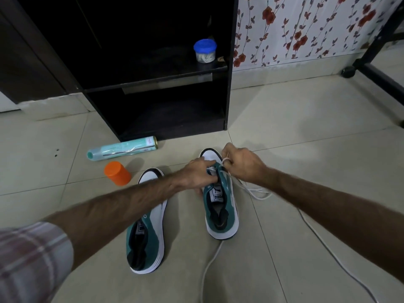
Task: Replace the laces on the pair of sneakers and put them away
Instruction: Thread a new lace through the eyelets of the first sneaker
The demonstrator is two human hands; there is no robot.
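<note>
Two teal-and-white sneakers stand on the tiled floor (306,149), toes toward the black cabinet (153,88). We work on the right sneaker (220,206). Our left hand (197,174) lies over its eyelets, fingers curled down onto the tongue and lace. Our right hand (239,162), just beside the toe, forms a closed grip pinching the white lace (225,161), which rises in a small loop from the upper eyelets into that grip. More lace trails over the floor to the right of the shoe and back toward us. The left sneaker (146,226) sits apart, partly under our left forearm. An orange container (117,173) and a lying spray can (122,148) rest near the cabinet's front edge; a blue-lidded jar (204,50) stands on its shelf.
</note>
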